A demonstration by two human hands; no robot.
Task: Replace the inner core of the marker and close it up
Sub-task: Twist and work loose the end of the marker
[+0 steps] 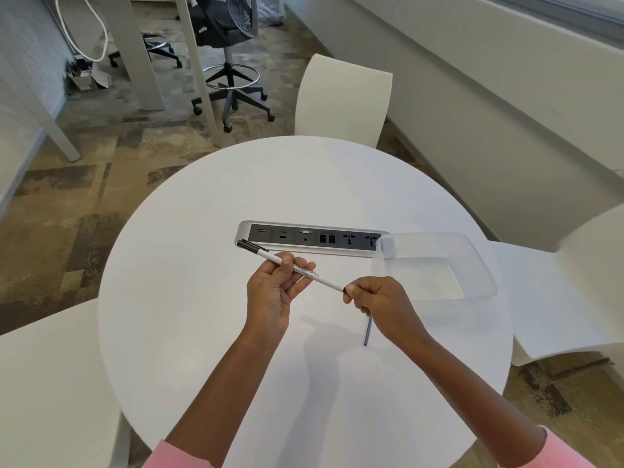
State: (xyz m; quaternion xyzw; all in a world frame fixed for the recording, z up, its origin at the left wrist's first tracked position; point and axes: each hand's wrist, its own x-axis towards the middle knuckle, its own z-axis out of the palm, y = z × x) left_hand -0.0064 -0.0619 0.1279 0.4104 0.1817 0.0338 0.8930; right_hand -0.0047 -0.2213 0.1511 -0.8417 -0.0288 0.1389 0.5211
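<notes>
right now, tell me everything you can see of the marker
The marker is a slim white tube, plastic by the look, with small print along its barrel. A black cap with a clip sits on its far left end; the near right end shows dark. It is held above the table, slanting from far left to near right. The left hand grips its middle and the right hand pinches the dark end with its fingers, hiding whether it is open.
</notes>
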